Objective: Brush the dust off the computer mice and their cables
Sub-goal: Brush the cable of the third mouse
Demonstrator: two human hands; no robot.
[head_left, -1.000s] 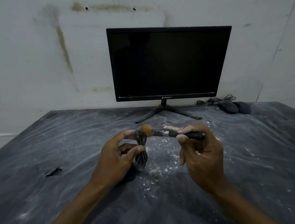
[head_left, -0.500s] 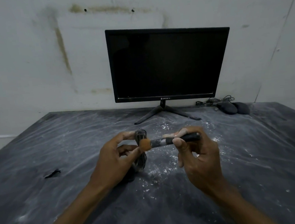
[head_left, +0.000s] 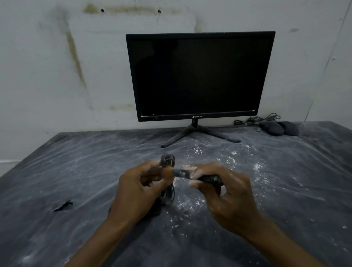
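Holding the bundled cable (head_left: 168, 177) pinched upright in your left hand (head_left: 138, 192) above the table (head_left: 52, 240) exposes its loops; your right hand (head_left: 225, 195) grips the brush (head_left: 187, 174), bristles against them.

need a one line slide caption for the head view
Left hand holds a bundled cable while the right hand sweeps a brush across it.

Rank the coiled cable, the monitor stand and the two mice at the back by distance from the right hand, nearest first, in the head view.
From the right hand:
1. Coiled cable, just left of it, held in the left hand.
2. Monitor stand, behind, centre.
3. Two mice, far back right, side by side.
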